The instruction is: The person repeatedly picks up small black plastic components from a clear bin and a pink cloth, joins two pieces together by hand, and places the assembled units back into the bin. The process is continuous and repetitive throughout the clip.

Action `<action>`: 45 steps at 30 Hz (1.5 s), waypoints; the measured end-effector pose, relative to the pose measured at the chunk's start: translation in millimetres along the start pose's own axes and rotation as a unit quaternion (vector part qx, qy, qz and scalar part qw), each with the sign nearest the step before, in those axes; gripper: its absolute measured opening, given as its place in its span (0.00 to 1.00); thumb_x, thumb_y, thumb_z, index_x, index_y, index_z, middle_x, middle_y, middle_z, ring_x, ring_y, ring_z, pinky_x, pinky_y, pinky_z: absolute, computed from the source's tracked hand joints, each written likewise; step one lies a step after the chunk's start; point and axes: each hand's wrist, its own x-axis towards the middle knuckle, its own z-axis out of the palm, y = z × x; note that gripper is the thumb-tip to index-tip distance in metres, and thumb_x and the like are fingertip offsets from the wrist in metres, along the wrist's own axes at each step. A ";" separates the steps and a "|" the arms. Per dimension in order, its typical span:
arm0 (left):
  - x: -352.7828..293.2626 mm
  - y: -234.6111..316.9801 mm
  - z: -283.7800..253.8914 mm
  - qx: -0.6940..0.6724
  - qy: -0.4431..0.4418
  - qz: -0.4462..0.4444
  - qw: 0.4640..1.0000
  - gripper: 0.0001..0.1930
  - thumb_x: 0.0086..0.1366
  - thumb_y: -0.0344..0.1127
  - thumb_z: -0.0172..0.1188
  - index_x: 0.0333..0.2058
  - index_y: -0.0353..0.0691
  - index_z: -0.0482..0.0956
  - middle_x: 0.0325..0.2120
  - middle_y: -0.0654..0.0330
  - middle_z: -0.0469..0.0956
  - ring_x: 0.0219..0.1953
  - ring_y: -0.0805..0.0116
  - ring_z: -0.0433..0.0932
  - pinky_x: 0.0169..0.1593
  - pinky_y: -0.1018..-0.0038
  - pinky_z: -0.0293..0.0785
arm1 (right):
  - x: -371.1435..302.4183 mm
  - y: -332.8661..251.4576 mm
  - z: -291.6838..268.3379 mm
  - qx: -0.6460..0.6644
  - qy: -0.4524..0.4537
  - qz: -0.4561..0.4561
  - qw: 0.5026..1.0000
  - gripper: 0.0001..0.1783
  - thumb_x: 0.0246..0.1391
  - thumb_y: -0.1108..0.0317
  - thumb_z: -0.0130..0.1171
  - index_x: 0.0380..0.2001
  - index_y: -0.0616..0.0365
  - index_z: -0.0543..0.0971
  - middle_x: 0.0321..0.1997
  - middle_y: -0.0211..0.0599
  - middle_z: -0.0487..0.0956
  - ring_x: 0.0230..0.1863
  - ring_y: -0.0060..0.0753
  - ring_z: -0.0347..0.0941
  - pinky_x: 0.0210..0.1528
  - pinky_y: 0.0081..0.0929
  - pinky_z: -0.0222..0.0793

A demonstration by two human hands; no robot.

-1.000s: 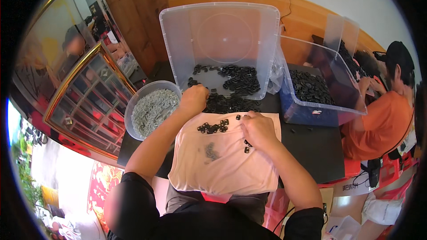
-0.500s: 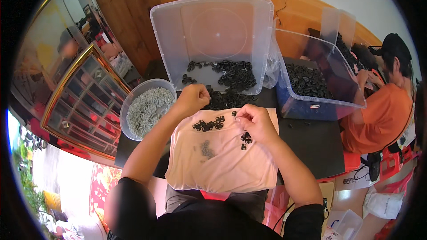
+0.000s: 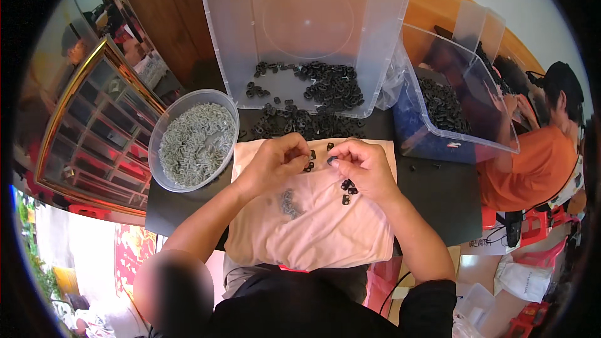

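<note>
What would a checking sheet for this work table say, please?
Surface: dark tabletop; pale pink cloth over its near edge.
Job's things: small black pieces, loose on tabletop and cloth; small grey pieces in a round clear plastic tub.
Clutter: two tiny dark bits right of the cloth.
Hands: right hand pinching one small dark piece; left hand's fingertips bunched, grip unclear.
Cables: thin black cord beside the right black sleeve.
Surroundings: person in orange top, right; gold-framed glass panel, left.

The right hand (image 3: 366,166) is holding a pinch. The left hand (image 3: 274,163) is hanging curled left of that grip, both forearms (image 3: 213,217) slanting inward.
</note>
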 end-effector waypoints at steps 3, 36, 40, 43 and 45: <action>-6.3 5.4 4.1 -0.064 -0.009 -0.042 0.997 0.02 0.59 0.26 0.52 0.28 0.36 0.70 0.22 0.68 0.69 0.25 0.84 0.65 0.28 0.84 0.64 | -1.3 -6.6 5.7 0.019 0.000 -0.017 1.000 0.11 0.47 0.82 0.53 0.36 0.67 0.76 0.29 0.28 0.71 0.24 0.13 0.65 0.27 0.13 0.63; -19.4 19.2 14.5 -0.006 0.047 -0.045 0.998 0.03 0.58 0.23 0.51 0.32 0.33 0.70 0.25 0.67 0.72 0.27 0.85 0.69 0.29 0.88 0.65 | -10.7 -20.6 23.4 -0.053 0.023 -0.039 0.998 0.03 0.42 0.83 0.55 0.23 0.65 0.73 0.27 0.30 0.69 0.22 0.13 0.62 0.21 0.11 0.56; -17.7 6.7 11.1 -0.048 0.021 -0.030 0.998 0.03 0.59 0.24 0.51 0.33 0.33 0.70 0.24 0.67 0.71 0.26 0.84 0.67 0.28 0.87 0.64 | -7.5 -24.3 21.7 -0.048 0.011 -0.041 0.998 0.03 0.43 0.81 0.57 0.23 0.64 0.74 0.26 0.28 0.69 0.21 0.13 0.62 0.22 0.11 0.57; -17.4 6.2 13.8 -0.121 0.000 -0.011 0.993 0.02 0.59 0.25 0.52 0.32 0.33 0.71 0.24 0.67 0.72 0.26 0.84 0.67 0.29 0.86 0.64 | -6.2 -24.0 22.4 -0.056 0.004 -0.053 0.997 0.03 0.43 0.80 0.58 0.24 0.63 0.75 0.25 0.27 0.69 0.21 0.13 0.63 0.22 0.12 0.57; -17.7 9.3 11.2 -0.143 -0.034 -0.031 0.989 0.02 0.60 0.26 0.53 0.31 0.34 0.72 0.25 0.67 0.72 0.26 0.84 0.68 0.29 0.86 0.64 | -5.8 -23.9 22.3 -0.079 -0.004 -0.074 0.994 0.03 0.43 0.80 0.58 0.25 0.63 0.75 0.25 0.28 0.69 0.21 0.14 0.63 0.22 0.12 0.58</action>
